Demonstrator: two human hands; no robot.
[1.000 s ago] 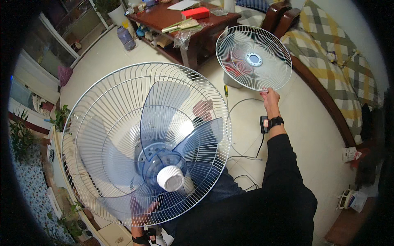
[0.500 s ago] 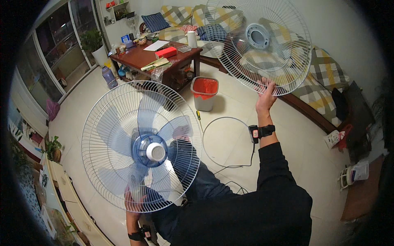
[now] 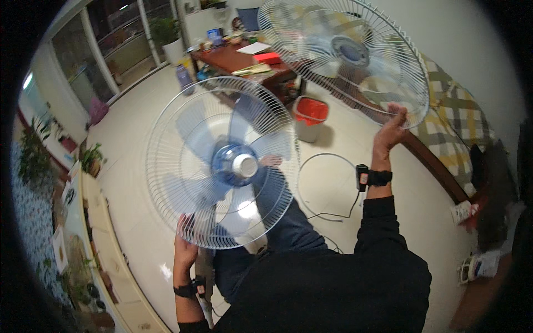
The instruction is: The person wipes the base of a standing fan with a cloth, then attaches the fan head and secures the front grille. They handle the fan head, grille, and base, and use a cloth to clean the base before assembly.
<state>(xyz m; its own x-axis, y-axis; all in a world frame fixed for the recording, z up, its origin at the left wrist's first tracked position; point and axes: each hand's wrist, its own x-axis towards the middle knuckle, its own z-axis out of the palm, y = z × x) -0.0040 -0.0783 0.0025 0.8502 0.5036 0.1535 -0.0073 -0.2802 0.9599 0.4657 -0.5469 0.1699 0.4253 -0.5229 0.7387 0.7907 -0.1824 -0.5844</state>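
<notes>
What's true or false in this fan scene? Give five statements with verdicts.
The right hand holds the loose grille by its rim. True.
The fan blades are red. False: the fan blades are translucent blue.
The bin has a red liner. True.
The left hand is on the white cap. False: the left hand is at the lower-left rim of the caged fan.
The red box is on the floor. False: the red box is on the table.

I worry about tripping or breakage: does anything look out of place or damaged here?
Two things: fan blades sit uncovered in front, since the right hand holds a round grille apart; a thin hoop lies on the floor, where feet might catch it. No spill or obvious damage shows.
</notes>
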